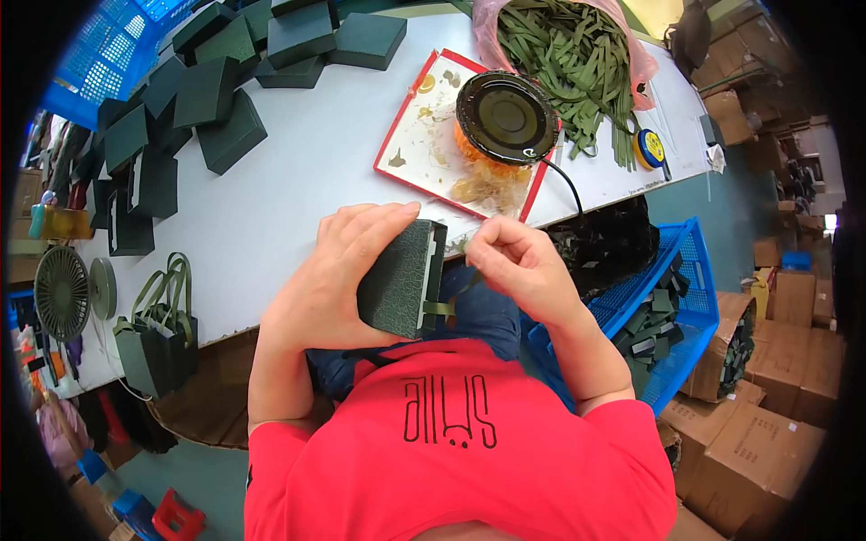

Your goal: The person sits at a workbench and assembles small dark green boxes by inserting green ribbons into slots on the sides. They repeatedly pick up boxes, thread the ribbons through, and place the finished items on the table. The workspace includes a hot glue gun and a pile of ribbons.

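My left hand (338, 270) grips a dark green textured box (393, 281) at the table's front edge, its thumb along the near end and its fingers over the far end. From the box's right side sticks out a short olive-green ribbon (439, 308). Just right of the box, my right hand (519, 266) is closed in a pinch. Whatever lies between its fingertips is too small to make out. Beyond both hands, a black round pot (507, 117) with amber, glue-like drips stands on a white board with a red rim (410, 113).
Several dark green boxes (230, 135) are piled at the table's far left. A pink bag (492, 27) spills green ribbons (568, 63) at the back right, near a blue-and-yellow round tin (649, 149). Small green bags (158, 347) and a fan (61, 293) stand left. A blue crate (695, 307) sits right.
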The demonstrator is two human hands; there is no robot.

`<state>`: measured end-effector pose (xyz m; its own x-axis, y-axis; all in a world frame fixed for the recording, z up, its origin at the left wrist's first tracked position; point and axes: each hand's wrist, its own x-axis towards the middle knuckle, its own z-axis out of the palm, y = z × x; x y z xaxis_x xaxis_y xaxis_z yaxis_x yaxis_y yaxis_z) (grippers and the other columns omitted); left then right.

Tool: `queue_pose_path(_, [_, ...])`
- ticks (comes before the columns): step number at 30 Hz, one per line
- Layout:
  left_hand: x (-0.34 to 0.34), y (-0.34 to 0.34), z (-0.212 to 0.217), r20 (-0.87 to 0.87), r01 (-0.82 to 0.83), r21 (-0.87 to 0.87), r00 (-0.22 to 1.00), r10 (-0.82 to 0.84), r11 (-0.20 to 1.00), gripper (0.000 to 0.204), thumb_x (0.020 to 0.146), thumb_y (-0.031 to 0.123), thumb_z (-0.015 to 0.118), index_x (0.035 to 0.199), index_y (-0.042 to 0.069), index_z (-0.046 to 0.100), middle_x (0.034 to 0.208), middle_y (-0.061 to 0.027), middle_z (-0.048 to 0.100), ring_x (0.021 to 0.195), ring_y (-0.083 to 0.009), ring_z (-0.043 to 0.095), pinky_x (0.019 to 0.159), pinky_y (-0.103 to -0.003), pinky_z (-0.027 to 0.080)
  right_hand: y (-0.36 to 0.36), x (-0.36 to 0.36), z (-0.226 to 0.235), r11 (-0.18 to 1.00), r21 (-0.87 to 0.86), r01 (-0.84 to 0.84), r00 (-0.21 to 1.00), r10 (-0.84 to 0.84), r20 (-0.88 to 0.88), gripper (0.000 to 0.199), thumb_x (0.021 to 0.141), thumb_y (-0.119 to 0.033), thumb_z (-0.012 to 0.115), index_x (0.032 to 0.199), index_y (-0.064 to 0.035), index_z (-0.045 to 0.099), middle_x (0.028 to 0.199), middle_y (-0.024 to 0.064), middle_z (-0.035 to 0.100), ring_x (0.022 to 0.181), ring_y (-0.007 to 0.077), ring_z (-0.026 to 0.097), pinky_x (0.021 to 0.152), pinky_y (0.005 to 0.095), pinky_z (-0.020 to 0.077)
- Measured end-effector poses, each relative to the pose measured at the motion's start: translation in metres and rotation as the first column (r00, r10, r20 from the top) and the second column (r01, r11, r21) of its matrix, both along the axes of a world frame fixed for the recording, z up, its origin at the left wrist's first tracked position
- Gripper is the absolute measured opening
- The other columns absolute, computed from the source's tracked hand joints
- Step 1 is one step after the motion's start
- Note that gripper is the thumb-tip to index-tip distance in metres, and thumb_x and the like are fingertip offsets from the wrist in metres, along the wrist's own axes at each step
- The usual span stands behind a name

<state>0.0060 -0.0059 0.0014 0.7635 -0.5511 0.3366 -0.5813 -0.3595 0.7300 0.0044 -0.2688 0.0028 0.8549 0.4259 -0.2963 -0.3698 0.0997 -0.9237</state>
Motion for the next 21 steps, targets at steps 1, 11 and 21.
queue_pose_path(1, [-0.001, 0.0, 0.002, -0.003, 0.002, 0.003, 1.0, -0.002, 1.0, 0.101, 0.056, 0.022, 0.09, 0.145, 0.004, 0.046, 0.137, -0.0139, 0.055, 0.125, -0.0359, 0.051, 0.106, -0.045, 0.038, 0.004, 0.001, 0.0, 0.999, -0.004, -0.033, 0.999, 0.033, -0.02, 0.016, 0.099, -0.017, 0.066, 0.097, -0.0017, 0.062, 0.086, -0.0053, 0.059, 0.076, -0.0003, 0.051, 0.066, 0.0186, 0.0419])
queue_pose_path(11, [0.001, -0.001, 0.006, -0.008, 0.038, 0.024, 0.999, -0.038, 0.999, 0.104, 0.052, 0.02, 0.09, 0.145, 0.004, 0.046, 0.139, -0.0135, 0.054, 0.126, -0.0356, 0.05, 0.105, -0.045, 0.038, 0.015, 0.007, 0.002, 0.989, -0.116, -0.092, 0.996, 0.092, -0.005, 0.021, 0.099, -0.02, 0.068, 0.09, -0.0026, 0.061, 0.075, -0.0066, 0.058, 0.067, -0.0009, 0.049, 0.057, 0.0196, 0.0389])
queue_pose_path(21, [0.001, -0.002, 0.007, 0.046, 0.05, 0.055, 0.998, -0.053, 0.997, 0.098, 0.054, 0.022, 0.09, 0.142, 0.006, 0.05, 0.134, -0.0123, 0.057, 0.123, -0.0345, 0.052, 0.104, -0.045, 0.038, 0.015, 0.013, -0.003, 0.954, -0.249, -0.167, 0.985, 0.175, 0.009, 0.024, 0.096, -0.018, 0.068, 0.079, -0.0022, 0.06, 0.067, -0.0065, 0.052, 0.064, 0.0008, 0.043, 0.055, 0.0228, 0.036])
